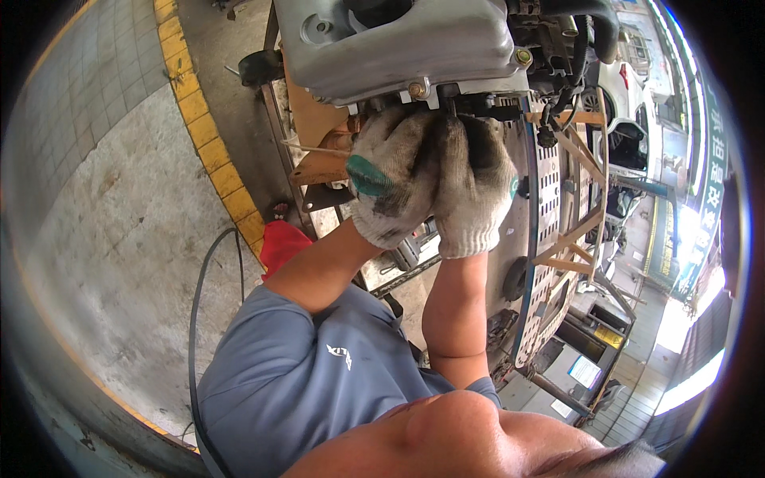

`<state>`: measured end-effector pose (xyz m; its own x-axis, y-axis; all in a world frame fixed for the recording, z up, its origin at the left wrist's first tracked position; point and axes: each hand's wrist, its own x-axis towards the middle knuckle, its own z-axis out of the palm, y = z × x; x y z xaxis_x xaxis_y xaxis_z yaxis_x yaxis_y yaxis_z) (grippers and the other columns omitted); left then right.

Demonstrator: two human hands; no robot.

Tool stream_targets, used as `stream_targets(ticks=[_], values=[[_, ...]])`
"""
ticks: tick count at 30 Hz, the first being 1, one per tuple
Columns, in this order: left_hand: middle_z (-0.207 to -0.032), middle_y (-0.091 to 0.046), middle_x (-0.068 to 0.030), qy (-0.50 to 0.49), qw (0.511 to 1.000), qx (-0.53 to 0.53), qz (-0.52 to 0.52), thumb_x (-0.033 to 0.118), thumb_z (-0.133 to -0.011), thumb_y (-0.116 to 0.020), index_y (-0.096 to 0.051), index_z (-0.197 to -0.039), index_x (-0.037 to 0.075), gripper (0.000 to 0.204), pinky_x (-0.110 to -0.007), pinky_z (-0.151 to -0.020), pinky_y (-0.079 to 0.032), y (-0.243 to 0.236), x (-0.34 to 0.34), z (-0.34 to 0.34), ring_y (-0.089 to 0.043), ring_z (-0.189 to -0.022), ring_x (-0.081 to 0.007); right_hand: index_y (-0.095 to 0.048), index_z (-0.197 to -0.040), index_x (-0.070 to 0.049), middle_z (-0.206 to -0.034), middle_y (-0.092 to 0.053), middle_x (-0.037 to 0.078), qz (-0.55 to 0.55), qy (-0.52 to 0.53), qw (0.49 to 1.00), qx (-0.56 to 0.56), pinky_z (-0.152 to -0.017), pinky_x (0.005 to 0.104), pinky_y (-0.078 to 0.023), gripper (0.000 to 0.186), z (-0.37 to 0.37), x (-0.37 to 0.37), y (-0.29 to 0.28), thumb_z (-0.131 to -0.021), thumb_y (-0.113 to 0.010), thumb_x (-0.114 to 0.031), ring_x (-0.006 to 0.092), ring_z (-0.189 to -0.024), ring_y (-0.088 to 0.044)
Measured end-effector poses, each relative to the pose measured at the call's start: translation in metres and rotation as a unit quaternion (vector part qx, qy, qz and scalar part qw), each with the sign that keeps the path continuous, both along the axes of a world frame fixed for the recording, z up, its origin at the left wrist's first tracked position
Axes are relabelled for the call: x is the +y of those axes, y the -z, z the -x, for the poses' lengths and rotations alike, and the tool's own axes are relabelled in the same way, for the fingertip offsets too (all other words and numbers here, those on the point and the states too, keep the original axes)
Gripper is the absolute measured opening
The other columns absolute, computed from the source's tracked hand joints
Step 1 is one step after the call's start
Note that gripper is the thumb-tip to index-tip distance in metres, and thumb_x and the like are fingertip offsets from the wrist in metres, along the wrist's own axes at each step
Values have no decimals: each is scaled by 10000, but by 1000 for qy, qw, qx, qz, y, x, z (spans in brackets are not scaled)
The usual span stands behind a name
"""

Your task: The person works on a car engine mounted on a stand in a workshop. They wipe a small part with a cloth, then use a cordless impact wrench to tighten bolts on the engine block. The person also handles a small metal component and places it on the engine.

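Note:
A grey metal engine cover (398, 56) with bolts along its lower edge fills the top middle. Just below that edge, my left hand (394, 179) wears a dirty white knitted glove with a green patch. Its fingers are curled in among dark parts, and the tips are hidden. Pressed close beside it, my right hand (474, 183) is in a similar blackened glove, fingers bent under the same edge. What either hand grips cannot be made out. A thin pale rod (315, 148) sticks out to the left of my left hand, near a rusty brown bracket (323, 169).
Black hoses (590, 24) and wiring run at the engine's right. A perforated metal panel (550, 207) and a tan frame (590, 155) stand to the right, with a white car (625, 103) beyond. A yellow floor border (209, 147) and a black cable (195, 319) lie on the left.

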<state>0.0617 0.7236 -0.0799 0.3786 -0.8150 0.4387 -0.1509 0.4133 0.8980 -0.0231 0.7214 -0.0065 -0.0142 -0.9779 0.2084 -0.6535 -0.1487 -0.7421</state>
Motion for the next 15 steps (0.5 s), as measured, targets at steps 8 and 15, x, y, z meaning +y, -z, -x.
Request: stream_targets(ticks=[8, 15], values=[[-1071, -679, -209, -2, 1000, 6, 3, 103, -815, -683, -700, -1129, 4, 329, -483, -863, -515, 1, 2, -2, -646, -963, -412, -702, -1085, 31, -987, -730, 119, 12, 25, 996, -88, -806, 323, -535, 164, -8, 2, 5, -970, -695, -85, 189, -892, -669], [-1087, -658, -222, 7, 1000, 19, 4, 132, -823, -664, -679, -1173, 19, 368, -520, -878, -506, 9, 1, 2, -624, -972, -438, -711, -1090, 5, -986, -737, 201, 7, 37, 999, 37, -776, 393, -547, 228, -6, 1, 2, -1010, -635, -195, 317, -857, -708]])
